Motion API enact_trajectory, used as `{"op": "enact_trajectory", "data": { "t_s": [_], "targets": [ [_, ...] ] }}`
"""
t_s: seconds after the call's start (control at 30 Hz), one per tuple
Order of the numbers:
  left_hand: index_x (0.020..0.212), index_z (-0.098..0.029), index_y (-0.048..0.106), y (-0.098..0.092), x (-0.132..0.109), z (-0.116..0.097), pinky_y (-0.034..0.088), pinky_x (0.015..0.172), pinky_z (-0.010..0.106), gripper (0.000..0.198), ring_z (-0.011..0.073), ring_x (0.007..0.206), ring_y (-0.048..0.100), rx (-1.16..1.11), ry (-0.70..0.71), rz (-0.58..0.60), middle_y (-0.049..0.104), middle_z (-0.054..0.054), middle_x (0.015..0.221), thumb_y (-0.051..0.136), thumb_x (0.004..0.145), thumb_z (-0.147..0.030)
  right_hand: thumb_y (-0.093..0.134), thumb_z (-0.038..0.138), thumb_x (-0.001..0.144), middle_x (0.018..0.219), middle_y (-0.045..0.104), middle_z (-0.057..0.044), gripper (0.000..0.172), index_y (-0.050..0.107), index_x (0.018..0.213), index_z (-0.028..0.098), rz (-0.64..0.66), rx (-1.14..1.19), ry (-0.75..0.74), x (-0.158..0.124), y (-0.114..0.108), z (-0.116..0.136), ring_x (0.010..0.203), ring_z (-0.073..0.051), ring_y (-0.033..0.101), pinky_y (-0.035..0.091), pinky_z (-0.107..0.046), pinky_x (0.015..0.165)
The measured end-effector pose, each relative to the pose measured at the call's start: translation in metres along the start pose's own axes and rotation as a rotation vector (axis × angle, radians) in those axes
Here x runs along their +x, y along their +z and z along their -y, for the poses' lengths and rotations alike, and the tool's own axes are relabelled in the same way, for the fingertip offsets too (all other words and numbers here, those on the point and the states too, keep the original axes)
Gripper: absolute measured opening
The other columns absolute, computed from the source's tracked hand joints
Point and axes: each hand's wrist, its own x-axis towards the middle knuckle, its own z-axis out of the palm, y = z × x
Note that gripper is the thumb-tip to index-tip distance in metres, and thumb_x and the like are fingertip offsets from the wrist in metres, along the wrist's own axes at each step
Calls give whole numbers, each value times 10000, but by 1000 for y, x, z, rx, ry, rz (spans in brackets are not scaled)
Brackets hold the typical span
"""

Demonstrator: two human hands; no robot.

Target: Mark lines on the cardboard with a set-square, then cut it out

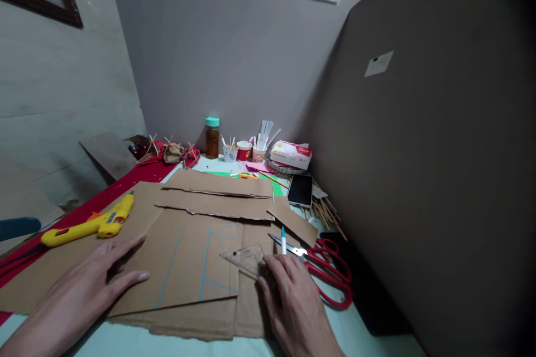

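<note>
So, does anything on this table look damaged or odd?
Yes: the two long cardboard pieces behind the marked cardboard have jagged near edges, as if roughly cut. The sheet underneath has a ragged near edge too.

We enter one table, pale blue top (352, 326), red covering (125, 181) along its left side. Directly on it we list: layered cardboard sheets (251, 312), near centre; wooden sticks (329, 212), right; an amber bottle (212, 141), teal-lidded, and three paper cups (244, 152), far side.
</note>
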Motion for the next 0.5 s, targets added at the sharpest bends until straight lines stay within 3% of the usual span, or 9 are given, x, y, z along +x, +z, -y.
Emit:
{"op": "enact_trajectory", "data": {
  "t_s": [0.13,0.23,0.37,0.5],
  "targets": [
    [1375,-187,663,-18,8,-36,582,1013,568,947,421,1172,695,-84,-129,145,741,174,1246,645,652,-798,571,120,1001,1030,702,-83,228,549,1202,226,-15,-9,-7,0,1,-1,911,-290,703,649,-448,757],
    [1341,-173,676,-26,8,-56,567,1027,493,935,384,1183,694,-116,-178,183,738,158,1274,625,621,-768,584,129,996,1021,704,-82,228,548,1197,229,-13,-19,-23,0,2,-3,891,-294,704,646,-445,732],
    [1272,-104,690,-28,6,-66,530,928,502,977,405,976,695,-125,-231,189,749,163,992,631,559,-770,578,127,994,1027,711,-92,241,543,1212,222,-26,-30,-37,1,3,-5,883,-296,706,645,-445,723],
    [1232,-100,645,-26,6,-66,487,848,407,873,343,892,664,-209,-255,174,685,67,849,674,589,-690,570,132,1001,1026,708,-95,233,546,1215,219,-25,-27,-45,1,2,-4,884,-296,700,645,-450,720]
  ]
}}
